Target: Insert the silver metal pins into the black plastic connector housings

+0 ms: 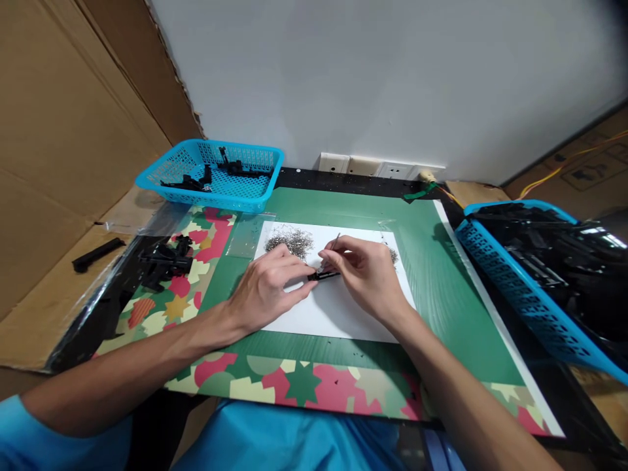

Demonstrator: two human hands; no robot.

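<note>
Over the white sheet, my left hand pinches one end of a small, narrow black plastic part between thumb and fingers. My right hand is closed on a thin metal tool that looks like tweezers. Its working end is near the black part, but my fingers partly hide it. Just beyond my left hand is a pile of tiny metal pieces, too small to name. Another small pile shows partly behind my right hand.
A blue basket with several black parts stands at the back left. To the right, another blue basket is heaped with black parts. Black pieces lie at the left, near a black bar. Wall sockets line the back.
</note>
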